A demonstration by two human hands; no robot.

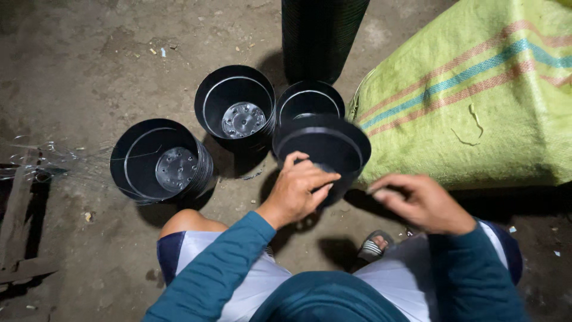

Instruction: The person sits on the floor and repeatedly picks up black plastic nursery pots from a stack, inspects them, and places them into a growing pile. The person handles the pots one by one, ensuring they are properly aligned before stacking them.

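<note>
Seen from the head camera, a person squats on a dirt floor (89, 59), knees apart, in a teal long-sleeved top and pale shorts. The left hand (301, 191) grips the near rim of a black plastic pot (325, 149), fingers curled over the edge and thumb pressed against the outer wall, so the rim is pinched between them. That pot sits directly in front of the knees, tilted with its mouth toward the camera.

The right hand (420, 203) hangs just right of the pot, apart from it, fingers loosely bent and close together; whether the tips pinch anything cannot be told.

3 more pot stacks lie near: 1 to the far left (158, 161) and 1 in the middle (235, 107), both showing drain holes in the base, and a 3rd (310, 98) just behind the held pot. A tall black stack (322, 36) stands at the top. A green woven sack (476, 101) with coloured stripes fills the right side. A sandalled foot (373, 244) shows below.
</note>
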